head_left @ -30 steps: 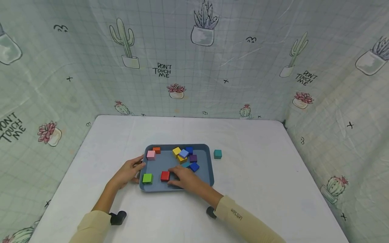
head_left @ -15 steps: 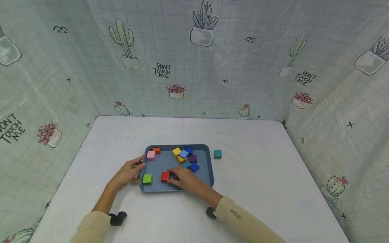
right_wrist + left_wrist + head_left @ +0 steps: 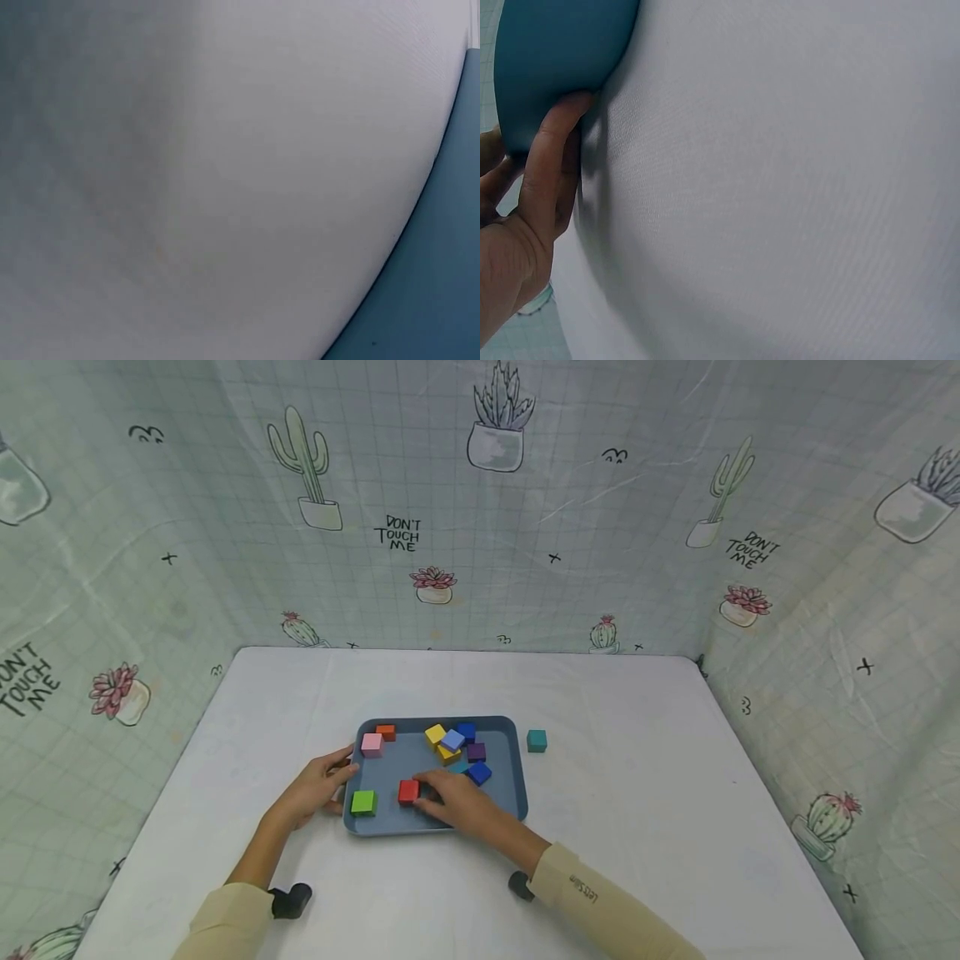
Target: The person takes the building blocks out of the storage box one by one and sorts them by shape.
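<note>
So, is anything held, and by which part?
The left hand grips the tray by its left edge. The right hand touches the red block at its right side; pinch unclear.

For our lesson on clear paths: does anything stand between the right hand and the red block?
Nothing visible does: the right hand is at the right side of the red block. The green block lies beyond it, to the left.

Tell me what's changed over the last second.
The red cube, pinched by the right hand, has shifted slightly away from the person and rightward; I can't tell whether it slid or lifted. The left hand stayed at the tray's left edge, and the tray, green cube and teal cube stayed put.
</note>
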Available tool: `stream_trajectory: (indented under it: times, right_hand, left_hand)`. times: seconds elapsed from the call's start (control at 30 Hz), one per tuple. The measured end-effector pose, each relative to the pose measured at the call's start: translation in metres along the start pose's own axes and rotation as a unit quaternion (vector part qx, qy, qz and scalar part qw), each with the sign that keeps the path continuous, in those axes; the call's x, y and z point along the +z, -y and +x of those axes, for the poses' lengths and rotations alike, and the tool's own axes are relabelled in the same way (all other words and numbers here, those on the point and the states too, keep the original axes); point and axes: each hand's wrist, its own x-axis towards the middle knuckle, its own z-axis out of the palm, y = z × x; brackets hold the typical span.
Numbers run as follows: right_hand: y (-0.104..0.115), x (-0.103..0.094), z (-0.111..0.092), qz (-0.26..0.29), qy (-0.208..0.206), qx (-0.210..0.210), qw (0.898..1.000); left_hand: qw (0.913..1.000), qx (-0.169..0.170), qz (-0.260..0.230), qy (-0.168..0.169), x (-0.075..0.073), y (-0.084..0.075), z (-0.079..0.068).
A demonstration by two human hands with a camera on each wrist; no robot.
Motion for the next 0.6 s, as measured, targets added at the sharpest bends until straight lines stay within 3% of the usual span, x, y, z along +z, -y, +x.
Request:
stream_trajectory:
  times: [0.6]
  right_hand:
    - [0.0, -0.016, -0.008, 0.026, -0.009, -0.011, 1.0]
  left_hand:
    - [1.0, 0.004, 0.003, 0.008, -0.002, -0.004, -0.001]
